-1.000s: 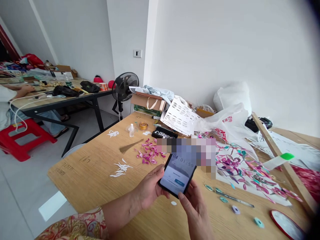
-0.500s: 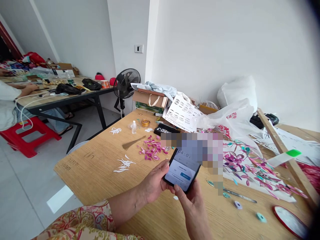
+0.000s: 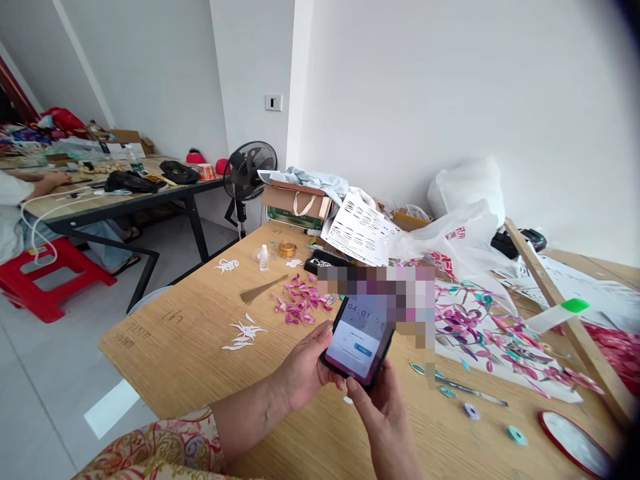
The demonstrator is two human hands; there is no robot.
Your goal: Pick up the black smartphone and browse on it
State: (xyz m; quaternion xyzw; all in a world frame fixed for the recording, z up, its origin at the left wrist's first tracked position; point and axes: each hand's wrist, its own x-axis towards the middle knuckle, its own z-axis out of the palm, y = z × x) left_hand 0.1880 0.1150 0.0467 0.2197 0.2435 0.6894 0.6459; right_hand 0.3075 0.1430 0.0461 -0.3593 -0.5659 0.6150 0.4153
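Inspector: Hands first. Number and condition?

Operator: From my remote post I count two of the wearer's own. The left hand [image 3: 306, 363] is closed on one phone [image 3: 359, 341], with thumb and fingers gripping its left edge. The right hand [image 3: 383, 408] is partly curled about the phone's lower right side, its thumb at the bottom edge; I cannot tell whether that thumb presses anything.

Inspector: Position of the phone?

Operator: One unit, held above one wooden table [image 3: 200, 373], tilted, its lit screen towards my camera. A pixelated patch meets its top end and hides what lies there.

Inspector: Items to the left of it?

Operator: Three groups of white cut pieces [image 3: 245, 331]; I cannot number the pieces singly. One heap of pink petals [image 3: 299, 298], too overlapped to count. One bristle bundle [image 3: 261, 287], one clear bottle [image 3: 264, 259] and one amber roll [image 3: 287, 249].

Inspector: To the right?

Operator: Three small spool-like pieces, one purple [image 3: 471, 411] and two greenish; one slim tool [image 3: 473, 389]; one red-rimmed oval [image 3: 575, 441]; many flower shapes [image 3: 455, 317], uncounted.

Inspector: Further off?

Operator: One fan [image 3: 251, 170], one red stool [image 3: 55, 280], and one co-worker's sleeve [image 3: 14, 189] at a second table [image 3: 85, 213].
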